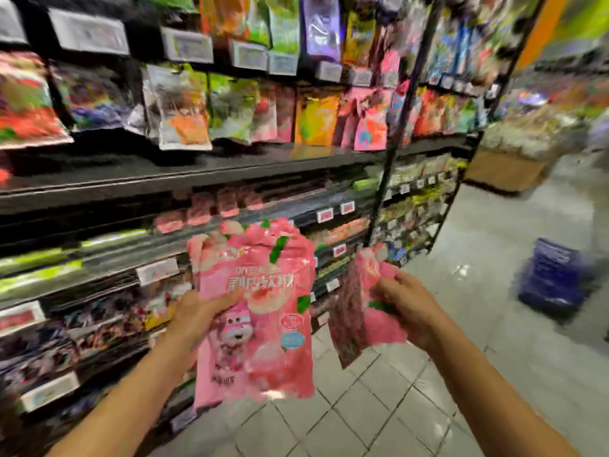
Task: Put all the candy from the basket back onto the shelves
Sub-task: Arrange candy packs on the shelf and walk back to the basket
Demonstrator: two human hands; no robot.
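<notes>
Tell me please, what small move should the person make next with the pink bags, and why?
Probably lift the left hand and its pink bag toward the row of similar pink bags on the shelf just above. Both hands already hold bags, the right hand a second one.

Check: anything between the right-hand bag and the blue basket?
Head view: only bare grey floor lies between the right-hand bag and the basket.

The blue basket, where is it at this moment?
In the head view, the blue basket stands on the tiled floor at the right, beyond the right hand and past the end of the shelves.
</notes>
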